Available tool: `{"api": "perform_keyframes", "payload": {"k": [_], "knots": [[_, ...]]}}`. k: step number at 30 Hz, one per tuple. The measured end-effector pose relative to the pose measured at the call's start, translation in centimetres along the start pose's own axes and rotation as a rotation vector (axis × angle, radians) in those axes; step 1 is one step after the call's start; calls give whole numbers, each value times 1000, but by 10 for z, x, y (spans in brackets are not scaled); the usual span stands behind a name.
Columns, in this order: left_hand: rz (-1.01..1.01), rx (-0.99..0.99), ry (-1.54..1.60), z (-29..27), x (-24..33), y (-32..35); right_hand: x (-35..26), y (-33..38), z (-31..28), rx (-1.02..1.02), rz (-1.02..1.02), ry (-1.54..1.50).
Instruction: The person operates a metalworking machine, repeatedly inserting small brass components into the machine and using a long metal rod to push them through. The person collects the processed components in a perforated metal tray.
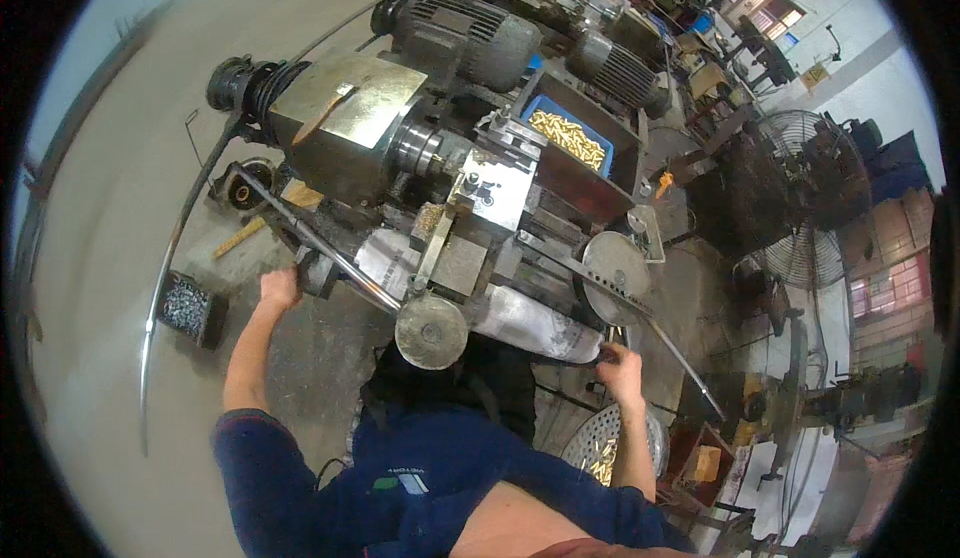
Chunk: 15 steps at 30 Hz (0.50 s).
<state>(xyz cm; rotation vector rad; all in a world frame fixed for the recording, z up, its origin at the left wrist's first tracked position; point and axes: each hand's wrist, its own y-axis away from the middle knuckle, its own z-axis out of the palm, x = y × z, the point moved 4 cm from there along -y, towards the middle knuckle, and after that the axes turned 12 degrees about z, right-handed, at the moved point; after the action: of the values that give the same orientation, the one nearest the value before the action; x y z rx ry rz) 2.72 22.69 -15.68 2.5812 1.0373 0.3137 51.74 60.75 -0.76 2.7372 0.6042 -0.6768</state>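
Note:
My left hand (280,286) is closed at the near left corner of a small metal lathe, beside a dark metal block (318,271). What its fingers grip, if anything, is hidden. At the right, my right hand (622,372) has its fingers curled at the end of a worn white printed sheet (535,324) along the machine's front. Between my hands, a round grey disc (431,331) stands out toward my lap. Behind it are a bright chuck (416,148) and a white plate (496,188) with a dark picture on it.
A blue tray of small brass parts (568,135) sits in a metal trough behind the lathe. Lower right, a perforated basin (650,436) holds more brass pieces. A bin of grey metal bits (187,308) stands left. Long lever rods (320,243) and a fan (800,178) flank the machine.

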Motion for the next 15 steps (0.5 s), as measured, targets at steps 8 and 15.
{"api": "perform_keyframes", "payload": {"k": [8, 15], "knots": [[-72, 112, 218, 11, -18, -4, -129, -51, -30, 111, -338, 26], [4, 750, 377, -137, -81, 112, -346, -86, 47, 83, -859, 117]]}}
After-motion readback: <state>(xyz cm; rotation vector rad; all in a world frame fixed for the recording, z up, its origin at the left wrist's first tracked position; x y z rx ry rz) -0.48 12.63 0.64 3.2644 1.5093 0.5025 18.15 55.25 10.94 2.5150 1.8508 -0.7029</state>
